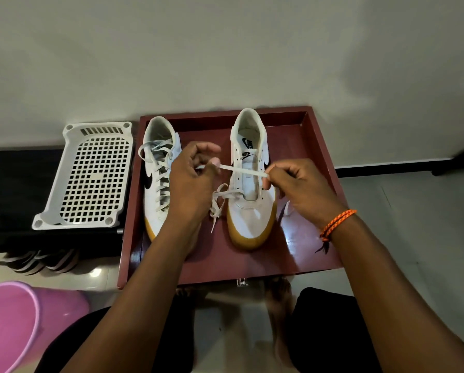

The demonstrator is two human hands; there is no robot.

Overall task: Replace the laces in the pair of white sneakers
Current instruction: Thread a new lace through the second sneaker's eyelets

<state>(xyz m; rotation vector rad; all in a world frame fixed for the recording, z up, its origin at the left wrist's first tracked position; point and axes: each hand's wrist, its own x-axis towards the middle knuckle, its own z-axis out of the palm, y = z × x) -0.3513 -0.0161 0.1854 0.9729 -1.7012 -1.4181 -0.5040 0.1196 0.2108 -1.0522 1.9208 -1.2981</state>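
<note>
Two white sneakers with tan soles stand on a dark red tray [306,146], toes toward me. The left sneaker [158,168] is fully laced. The right sneaker [251,189] has its lace only through the lowest eyelets. A white lace [248,172] is stretched flat across the right sneaker between my hands. My left hand [191,181] pinches one end between the shoes. My right hand [298,188] pinches the other end beside the shoe's right side. More of the lace hangs in loose loops [220,200] to the left of that shoe.
A white perforated plastic basket [91,176] lies on a black surface left of the tray. A pink tub [18,321] sits at the lower left. Dark sandals [42,261] lie under the black surface. My bare feet [276,297] are below the tray's near edge.
</note>
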